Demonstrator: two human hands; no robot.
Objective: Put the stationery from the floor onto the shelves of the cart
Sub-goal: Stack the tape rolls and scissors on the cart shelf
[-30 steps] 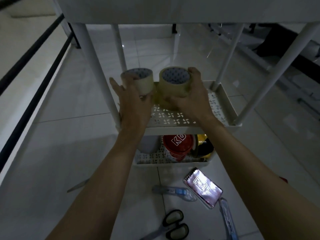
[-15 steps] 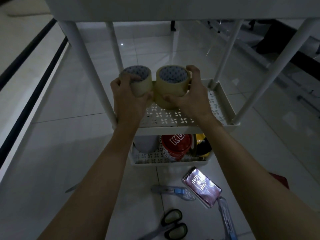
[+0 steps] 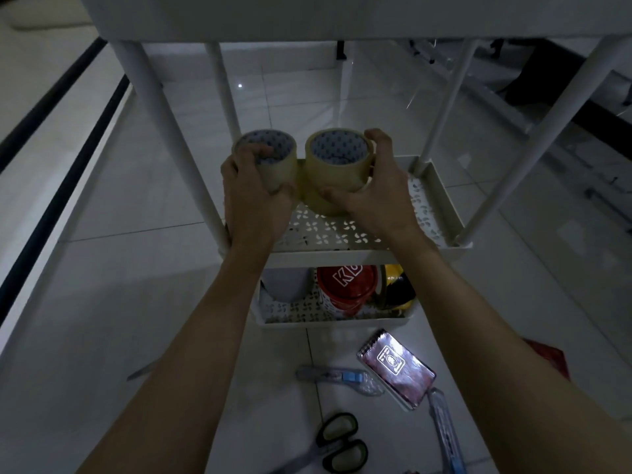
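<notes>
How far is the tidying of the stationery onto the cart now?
Done: the bottom shelf already holds a red tin and other rolls. In hand: the left hand and right hand each grip a tape roll over the middle shelf. Left on the floor: notebook, scissors and two cutters.

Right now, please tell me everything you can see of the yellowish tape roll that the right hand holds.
The yellowish tape roll is a wide ring of glossy, translucent tape on a pale core printed with dark marks. It is tilted, its hole facing up and toward the camera, over the white perforated middle shelf. The right hand grips it, thumb in front, fingers behind. It appears to touch the second roll.
</notes>
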